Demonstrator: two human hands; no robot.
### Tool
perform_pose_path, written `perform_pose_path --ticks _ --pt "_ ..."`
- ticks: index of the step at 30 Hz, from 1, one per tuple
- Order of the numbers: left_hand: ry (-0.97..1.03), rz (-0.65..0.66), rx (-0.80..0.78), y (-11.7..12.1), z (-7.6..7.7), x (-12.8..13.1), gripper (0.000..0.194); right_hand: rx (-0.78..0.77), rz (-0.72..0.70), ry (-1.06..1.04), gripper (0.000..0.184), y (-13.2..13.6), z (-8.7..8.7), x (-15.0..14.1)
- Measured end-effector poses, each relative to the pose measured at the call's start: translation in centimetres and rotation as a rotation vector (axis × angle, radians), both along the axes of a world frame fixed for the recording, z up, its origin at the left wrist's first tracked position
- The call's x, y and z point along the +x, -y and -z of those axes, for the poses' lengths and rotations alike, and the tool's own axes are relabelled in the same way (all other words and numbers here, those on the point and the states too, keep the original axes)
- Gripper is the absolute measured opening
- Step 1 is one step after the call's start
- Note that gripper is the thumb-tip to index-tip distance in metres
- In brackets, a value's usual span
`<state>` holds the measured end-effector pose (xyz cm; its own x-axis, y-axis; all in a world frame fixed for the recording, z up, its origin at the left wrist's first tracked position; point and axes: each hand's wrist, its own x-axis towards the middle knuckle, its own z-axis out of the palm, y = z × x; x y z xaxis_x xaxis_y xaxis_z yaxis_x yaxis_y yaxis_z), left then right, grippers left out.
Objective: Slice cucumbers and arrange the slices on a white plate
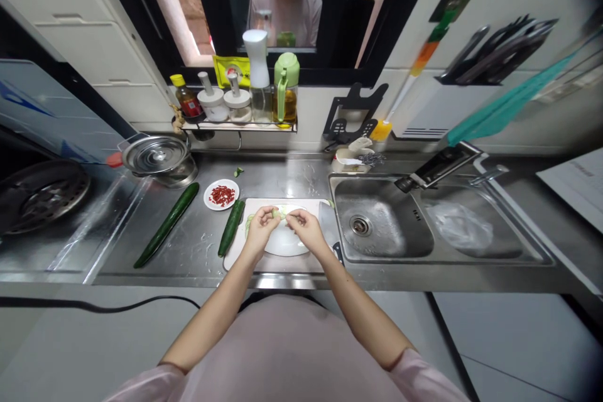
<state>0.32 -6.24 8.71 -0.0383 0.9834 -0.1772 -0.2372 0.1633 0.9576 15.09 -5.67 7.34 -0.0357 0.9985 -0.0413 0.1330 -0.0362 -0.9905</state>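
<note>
My left hand is closed in a pinch on a pale green cucumber slice, above a white plate. Close beside it, my right hand also pinches, its fingertips at the pale green slices in the middle. Under the plate lies a light cutting board. More cucumber slices are partly hidden behind my left hand. A knife's broad blade rests at the board's right side, its dark handle toward me. A cut cucumber leans along the board's left edge.
A whole cucumber lies farther left. Behind the board stands a small white dish of red pieces. A lidded steel pot is at the back left. The sink is on the right, and a bottle shelf hangs behind.
</note>
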Motion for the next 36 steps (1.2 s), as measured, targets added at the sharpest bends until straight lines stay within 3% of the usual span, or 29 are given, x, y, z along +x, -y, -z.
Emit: perform_pose_path --ticks 4,9,17,24,36 --pt "-0.024 -0.017 -0.109 -1.1 2.7 0.2 0.035 -0.067 -0.003 0.005 0.027 -1.9 2.6 1.3" --pt "-0.141 -0.046 -0.142 -2.7 5.8 0.8 0.026 -0.126 -0.039 0.232 0.016 -3.4 5.5 2.1" --pt "-0.533 -0.029 -0.220 -5.0 9.1 0.7 0.014 -0.125 -0.070 0.611 0.016 -5.6 6.8 1.9" --pt "-0.846 0.038 -0.154 -6.0 10.0 0.4 0.013 -0.173 -0.121 0.786 0.020 -7.0 7.1 1.2" --pt "-1.071 0.143 -0.126 -6.4 9.6 0.7 0.016 -0.190 -0.181 1.007 0.024 -7.1 6.5 0.2"
